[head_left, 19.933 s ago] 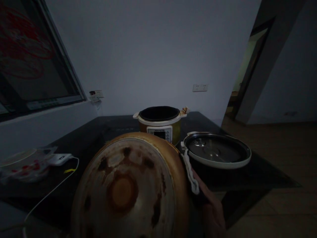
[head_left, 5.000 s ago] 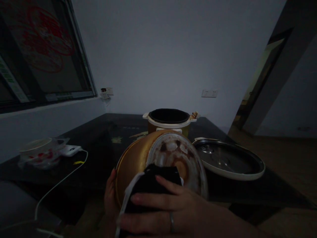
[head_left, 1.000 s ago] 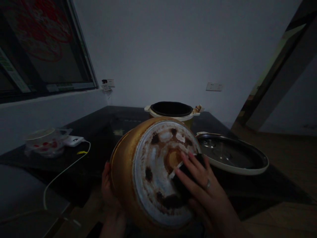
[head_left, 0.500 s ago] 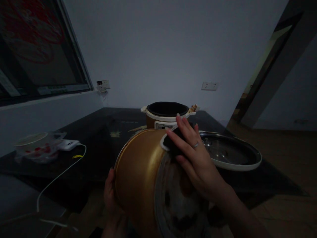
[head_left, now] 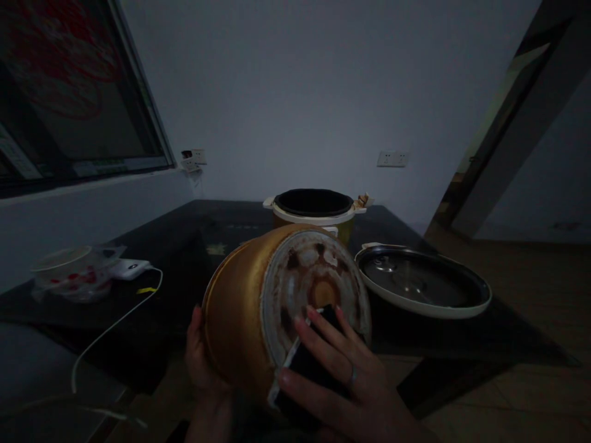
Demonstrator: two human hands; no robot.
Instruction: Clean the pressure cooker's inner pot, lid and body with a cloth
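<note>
A gold inner pot (head_left: 240,307) lies tilted on its side in front of me, its stained, scorched bottom (head_left: 318,283) facing the camera. My left hand (head_left: 201,363) grips the pot's left side from below. My right hand (head_left: 341,381), with a ring on one finger, presses a dark cloth (head_left: 309,363) with a pale edge against the lower part of the pot's bottom, fingers stretched over the cloth. The room is dim.
On the dark table (head_left: 194,246) behind stand an open rice cooker base (head_left: 314,209) and a round lid (head_left: 422,280) lying at the right. A bagged bowl (head_left: 74,271) and a white device with a cable (head_left: 132,269) lie at the left. A doorway opens at the right.
My right hand with the cloth has slid from the pot's upper rim down to the lower part of its bottom. The pot has turned so its stained bottom faces me more.
</note>
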